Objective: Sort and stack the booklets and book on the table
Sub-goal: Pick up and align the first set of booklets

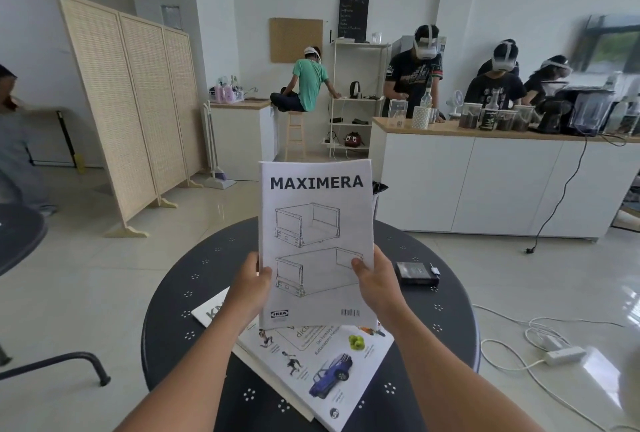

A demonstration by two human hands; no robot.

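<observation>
I hold a white booklet (316, 241) titled MAXIMERA upright above the round dark table (450, 296). My left hand (250, 284) grips its lower left edge and my right hand (373, 277) grips its lower right edge, thumbs on the cover. Under it on the table lies a white picture book (322, 369) with a blue car and green fruit on its cover. Another white booklet (211, 314) with green letters pokes out to the left, partly hidden by my left arm.
A small black box (417, 273) lies on the table's right side. A folding screen (131, 109) stands at the left, a white counter (485, 175) with several people behind it at the right. Cables and a power strip (562, 355) lie on the floor.
</observation>
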